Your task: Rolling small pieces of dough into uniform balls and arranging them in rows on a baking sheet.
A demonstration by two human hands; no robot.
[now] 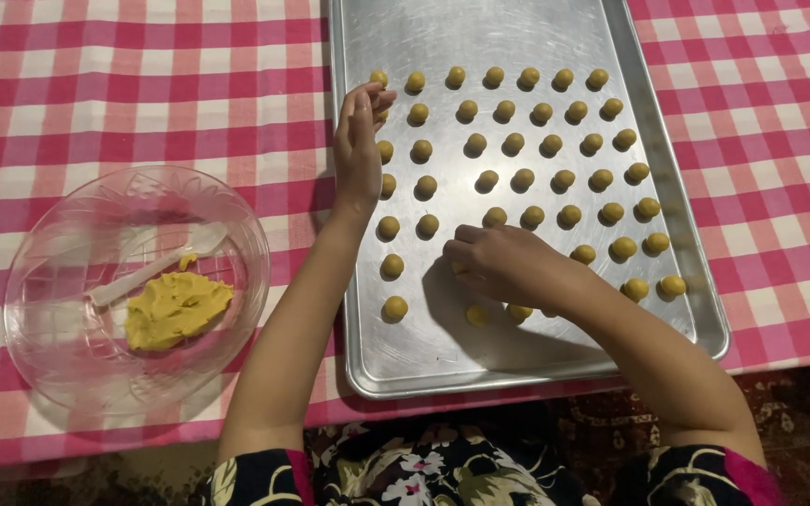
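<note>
Aluminium baking tray point(382, 361), long axis near-to-far, holds rows of dough balls point(522, 178); the left hand point(358, 150) reaches far, fingers loosely open, while the right hand point(499, 262) curls palm-down over near balls.

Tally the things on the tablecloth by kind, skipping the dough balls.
Metal baking tray: 1
Clear bowl: 1
White spoon: 1
Yellow dough lump: 1
Total: 4
</note>
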